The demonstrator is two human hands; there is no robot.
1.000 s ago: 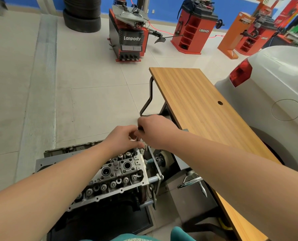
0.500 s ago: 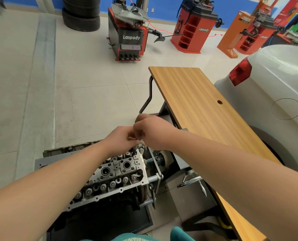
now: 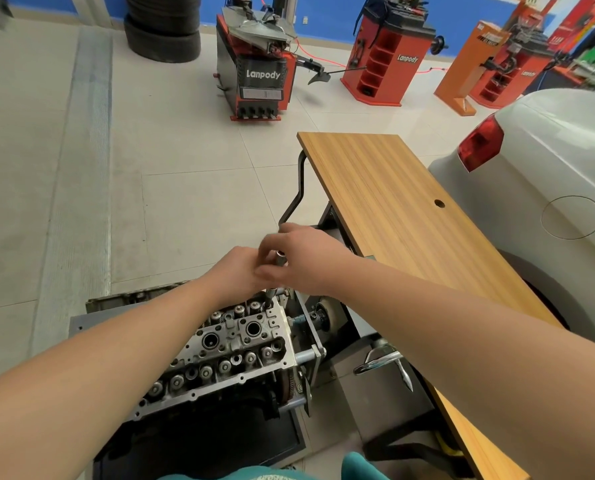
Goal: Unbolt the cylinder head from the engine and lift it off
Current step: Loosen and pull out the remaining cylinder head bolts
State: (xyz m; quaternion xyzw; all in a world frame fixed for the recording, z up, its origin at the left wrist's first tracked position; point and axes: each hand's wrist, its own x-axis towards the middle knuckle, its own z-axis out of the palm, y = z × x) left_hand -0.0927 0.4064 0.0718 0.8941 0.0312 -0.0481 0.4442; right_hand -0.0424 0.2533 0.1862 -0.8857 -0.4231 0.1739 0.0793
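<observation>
Both hands are closing together on a socket tool [image 3: 281, 259] standing upright over the far corner of the cylinder head [image 3: 226, 344]: the right hand [image 3: 299, 261] is pinching its top, and the left hand [image 3: 235, 271] is gripping it lower. The tool may be slipping off the bolt if it is leaning. The head is sitting on the engine [image 3: 199, 407], left of the bench [image 3: 393, 209], its long axis running from near-left to far-right.

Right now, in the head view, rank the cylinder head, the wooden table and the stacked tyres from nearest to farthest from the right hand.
From the right hand:
1. Cylinder head, just below it.
2. Wooden table, to its right.
3. Stacked tyres, far back left.
</observation>
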